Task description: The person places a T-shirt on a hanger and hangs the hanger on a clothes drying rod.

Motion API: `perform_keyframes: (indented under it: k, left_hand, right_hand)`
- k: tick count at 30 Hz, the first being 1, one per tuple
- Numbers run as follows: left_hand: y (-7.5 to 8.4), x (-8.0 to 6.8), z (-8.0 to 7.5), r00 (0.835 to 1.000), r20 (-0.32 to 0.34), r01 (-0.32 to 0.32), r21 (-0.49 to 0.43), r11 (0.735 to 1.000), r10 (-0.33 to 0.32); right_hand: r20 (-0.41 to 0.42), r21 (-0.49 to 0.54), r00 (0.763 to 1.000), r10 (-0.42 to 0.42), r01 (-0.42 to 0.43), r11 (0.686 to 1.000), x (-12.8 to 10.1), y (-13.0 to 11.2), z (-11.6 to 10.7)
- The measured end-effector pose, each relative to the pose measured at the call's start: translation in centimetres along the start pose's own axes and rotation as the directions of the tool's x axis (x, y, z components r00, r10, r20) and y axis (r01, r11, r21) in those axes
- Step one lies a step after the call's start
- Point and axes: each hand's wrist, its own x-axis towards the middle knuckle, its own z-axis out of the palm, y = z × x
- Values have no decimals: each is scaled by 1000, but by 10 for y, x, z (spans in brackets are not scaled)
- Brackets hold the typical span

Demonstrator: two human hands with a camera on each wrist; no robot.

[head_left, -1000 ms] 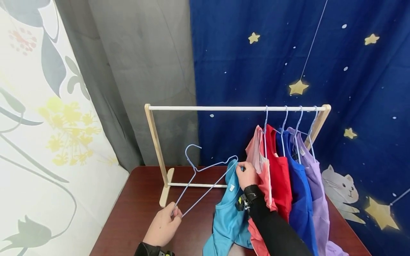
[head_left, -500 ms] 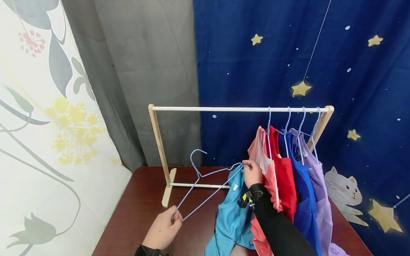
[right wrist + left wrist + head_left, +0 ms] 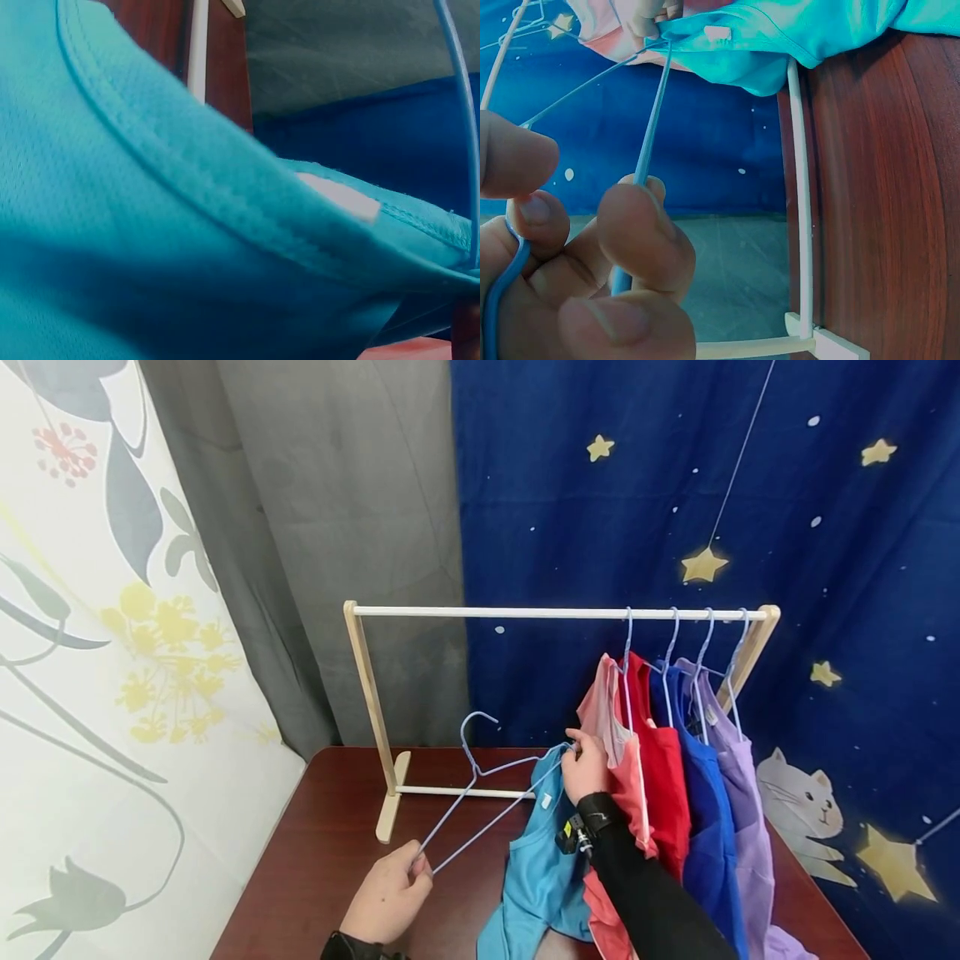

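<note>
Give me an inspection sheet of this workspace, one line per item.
Surface: dark red-brown table, bearing a wooden clothes rack.
Job's things: light blue wire hanger, one end tucked into the collar of the turquoise shirt, which hangs down onto the table.
Clutter: four shirts on hangers at the rack's right end: pink shirt, red shirt, blue shirt, lilac shirt.
Hands: left hand pinches the hanger's corner; right hand grips the turquoise shirt's collar.
Cables: nothing seen.
Surroundings: grey curtain, navy star-print cloth, floral cloth.
</note>
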Motion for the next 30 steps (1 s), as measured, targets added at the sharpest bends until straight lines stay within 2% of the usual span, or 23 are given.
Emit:
perform_keyframes:
  k: [4,7,10,14,20,24,30]
  left_hand:
    - [3,1,4,1000,-9,-14,14,1000,15]
    - [7,4,7,1000,-4,-12,29,1000,12]
    - [10,6,9,1000,7,1,38,999,-2]
    - [12,7,12,1000,13,19,38,999,-20]
    - [16,12,19,1000,-4,26,39,999,-26]
    - [18,13,21,1000,-19,23,44,999,-23]
    - [20,14,24,999,10,36,6,999,-36]
  right_hand:
    - [84,-61,996,39,-34,998,0,-3,1]
    - [165,-106,983,81,-64,992,-1,-6,1]
    - [207,-137,972,107,-80,987,-3,-9,1]
    - [228,-140,967,115,-84,987,-6,-14,-1]
    - [258,-137,964,65,-29,990,-10,-25,-3]
    - [236,-124,971,42,-12,992,-12,-27,-7]
    - [197,-111,979,-46,69,991,-14,-26,-12]
